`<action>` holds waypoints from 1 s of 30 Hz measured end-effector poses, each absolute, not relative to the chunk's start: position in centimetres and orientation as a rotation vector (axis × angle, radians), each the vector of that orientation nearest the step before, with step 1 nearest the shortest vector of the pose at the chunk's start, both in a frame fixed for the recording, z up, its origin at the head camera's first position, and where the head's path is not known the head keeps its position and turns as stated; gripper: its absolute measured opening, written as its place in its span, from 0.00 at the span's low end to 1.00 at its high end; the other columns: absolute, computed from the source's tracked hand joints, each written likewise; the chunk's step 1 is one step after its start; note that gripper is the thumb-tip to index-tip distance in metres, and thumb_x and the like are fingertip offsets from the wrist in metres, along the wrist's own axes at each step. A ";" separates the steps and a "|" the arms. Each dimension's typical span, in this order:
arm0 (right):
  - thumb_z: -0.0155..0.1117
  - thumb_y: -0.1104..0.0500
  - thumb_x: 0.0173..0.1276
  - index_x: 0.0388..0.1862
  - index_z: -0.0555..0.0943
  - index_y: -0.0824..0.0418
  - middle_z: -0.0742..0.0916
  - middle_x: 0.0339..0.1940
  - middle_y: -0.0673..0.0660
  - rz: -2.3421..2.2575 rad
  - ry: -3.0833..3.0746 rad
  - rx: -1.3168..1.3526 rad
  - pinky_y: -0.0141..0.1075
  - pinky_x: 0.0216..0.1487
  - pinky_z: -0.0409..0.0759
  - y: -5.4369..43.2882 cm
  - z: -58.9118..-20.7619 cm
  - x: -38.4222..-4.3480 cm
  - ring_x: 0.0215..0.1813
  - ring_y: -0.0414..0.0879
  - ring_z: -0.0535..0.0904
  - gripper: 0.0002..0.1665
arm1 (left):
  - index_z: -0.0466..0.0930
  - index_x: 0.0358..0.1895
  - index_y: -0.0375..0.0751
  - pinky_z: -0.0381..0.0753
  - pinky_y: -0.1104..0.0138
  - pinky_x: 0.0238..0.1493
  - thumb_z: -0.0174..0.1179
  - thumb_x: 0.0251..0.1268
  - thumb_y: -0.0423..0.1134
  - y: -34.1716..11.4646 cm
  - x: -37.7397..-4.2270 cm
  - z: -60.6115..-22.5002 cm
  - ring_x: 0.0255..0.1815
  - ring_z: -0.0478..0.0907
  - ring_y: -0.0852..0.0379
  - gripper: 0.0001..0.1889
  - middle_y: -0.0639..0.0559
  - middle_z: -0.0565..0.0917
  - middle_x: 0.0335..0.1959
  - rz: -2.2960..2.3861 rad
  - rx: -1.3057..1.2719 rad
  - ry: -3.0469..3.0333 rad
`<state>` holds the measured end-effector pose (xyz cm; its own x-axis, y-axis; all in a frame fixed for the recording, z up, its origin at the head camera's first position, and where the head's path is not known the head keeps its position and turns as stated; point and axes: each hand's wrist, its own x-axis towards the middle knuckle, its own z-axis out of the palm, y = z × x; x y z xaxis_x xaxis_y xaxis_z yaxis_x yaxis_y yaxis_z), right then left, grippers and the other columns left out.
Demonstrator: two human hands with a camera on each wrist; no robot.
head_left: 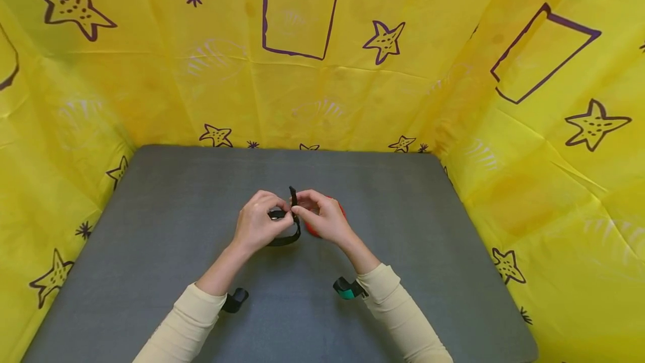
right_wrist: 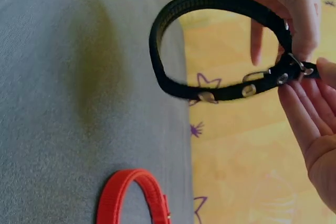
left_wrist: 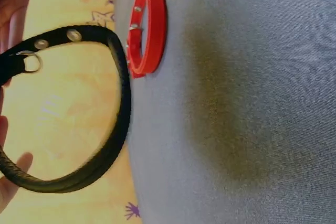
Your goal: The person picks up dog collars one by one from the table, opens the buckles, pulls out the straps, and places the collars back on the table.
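Above the middle of the table, a black studded collar (right_wrist: 173,88) hangs as a loop between the two hands. Near its buckle the left hand (head_left: 257,222) pinches the band between thumb and fingers. The strap's end, pointing up in the head view, is pinched by the right hand (head_left: 325,217). Round metal studs and a metal ring (left_wrist: 33,62) show on the black band. A red collar (left_wrist: 155,30), also studded and buckled into a loop, lies on the table behind the right hand, which partly covers it in the head view.
The grey table (head_left: 201,184) is bordered at the back and sides by yellow cloth (head_left: 227,88) with dark drawings. Dark straps (head_left: 235,300) sit at both wrists, below the pale sleeves.
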<state>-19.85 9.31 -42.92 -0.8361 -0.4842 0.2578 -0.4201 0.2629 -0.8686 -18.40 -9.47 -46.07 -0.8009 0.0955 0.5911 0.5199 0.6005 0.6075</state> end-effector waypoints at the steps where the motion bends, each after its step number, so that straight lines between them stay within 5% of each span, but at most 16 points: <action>1: 0.63 0.66 0.69 0.51 0.79 0.70 0.86 0.46 0.63 -1.657 2.438 -0.864 0.34 0.45 0.82 9.4 -42.5 -19.6 0.44 0.54 0.85 0.13 | 0.85 0.25 0.46 0.78 0.59 0.34 0.68 0.45 0.34 -9.5 -18.4 -46.1 0.38 0.77 0.57 0.03 0.58 0.82 0.26 -1.134 -0.502 -2.301; 17: 0.63 0.67 0.69 0.52 0.80 0.70 0.86 0.46 0.64 -1.685 2.449 -0.909 0.44 0.45 0.83 9.7 -40.9 -19.0 0.44 0.57 0.84 0.14 | 0.85 0.28 0.45 0.77 0.59 0.38 0.70 0.48 0.32 -9.3 -18.3 -45.9 0.39 0.78 0.57 0.05 0.57 0.83 0.27 -1.295 -0.454 -2.270; 30: 0.66 0.61 0.68 0.52 0.81 0.61 0.87 0.46 0.55 -1.718 2.448 -0.914 0.44 0.47 0.82 9.8 -44.0 -20.8 0.46 0.46 0.84 0.15 | 0.87 0.32 0.48 0.78 0.52 0.42 0.75 0.49 0.37 -10.3 -17.9 -45.1 0.40 0.79 0.57 0.07 0.57 0.85 0.31 -1.303 -0.513 -2.408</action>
